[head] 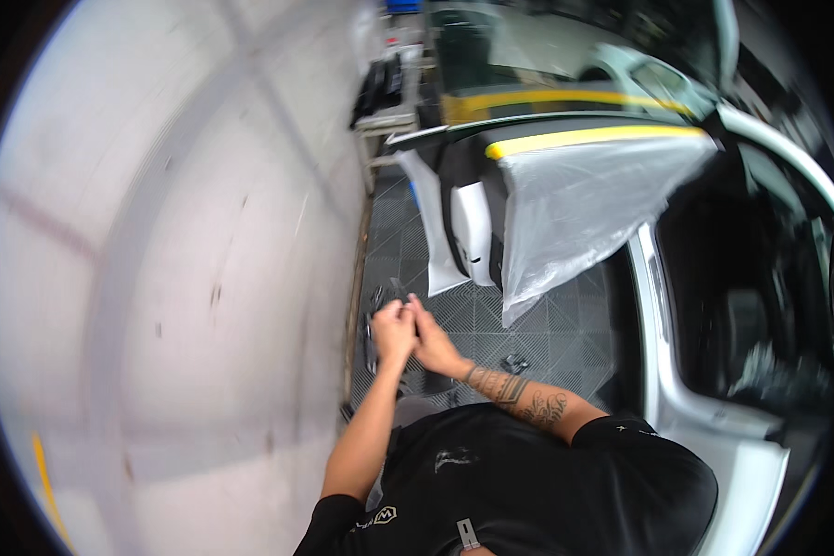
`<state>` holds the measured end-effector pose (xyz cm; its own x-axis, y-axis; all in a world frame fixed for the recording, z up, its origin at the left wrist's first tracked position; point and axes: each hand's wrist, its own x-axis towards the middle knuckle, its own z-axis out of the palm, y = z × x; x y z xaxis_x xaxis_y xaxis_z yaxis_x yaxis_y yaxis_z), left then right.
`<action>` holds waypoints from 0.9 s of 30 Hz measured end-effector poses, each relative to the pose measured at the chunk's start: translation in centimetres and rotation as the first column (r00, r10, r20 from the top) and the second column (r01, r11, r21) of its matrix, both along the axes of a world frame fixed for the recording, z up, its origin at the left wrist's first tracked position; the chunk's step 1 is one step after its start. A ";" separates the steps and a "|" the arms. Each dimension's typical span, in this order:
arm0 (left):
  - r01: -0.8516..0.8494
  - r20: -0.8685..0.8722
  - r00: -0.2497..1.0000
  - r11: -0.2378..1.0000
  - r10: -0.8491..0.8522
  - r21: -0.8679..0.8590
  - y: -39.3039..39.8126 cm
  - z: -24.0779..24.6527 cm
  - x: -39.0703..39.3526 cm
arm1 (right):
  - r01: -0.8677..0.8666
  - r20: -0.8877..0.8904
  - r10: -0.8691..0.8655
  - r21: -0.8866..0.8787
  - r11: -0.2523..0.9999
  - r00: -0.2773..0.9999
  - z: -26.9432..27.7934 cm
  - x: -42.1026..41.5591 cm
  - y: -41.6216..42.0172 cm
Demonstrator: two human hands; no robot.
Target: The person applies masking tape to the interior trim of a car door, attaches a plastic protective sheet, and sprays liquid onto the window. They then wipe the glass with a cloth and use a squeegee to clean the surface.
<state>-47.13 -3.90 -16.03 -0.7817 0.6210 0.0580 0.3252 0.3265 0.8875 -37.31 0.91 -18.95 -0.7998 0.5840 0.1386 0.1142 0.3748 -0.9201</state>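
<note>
My left hand (393, 332) and my right hand (436, 344) meet in front of my body, above the floor. The left fingers are curled, while the right fingers point forward alongside them. A small, thin, translucent piece (397, 284) shows just past the left fingertips; whether a hand grips it is too blurred to tell. Beyond my hands stands an open car door (469, 167). Clear plastic film (577, 208) hangs over its inner side from a strip of yellow masking tape (598, 139). Neither hand touches the door.
A pale wall (201, 278) rises close on my left. To my right is the white car's door opening (650, 299). A cart (389, 125) with black items stands beyond the door. Some dark object (516, 363) lies on the grey tiled floor (563, 333).
</note>
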 end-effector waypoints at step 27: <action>0.759 -0.348 0.623 0.649 -0.700 0.052 20.8 8.7 -16.7 | 0.764 0.107 -0.965 -0.634 0.119 0.239 -9.9 -12.1 12.5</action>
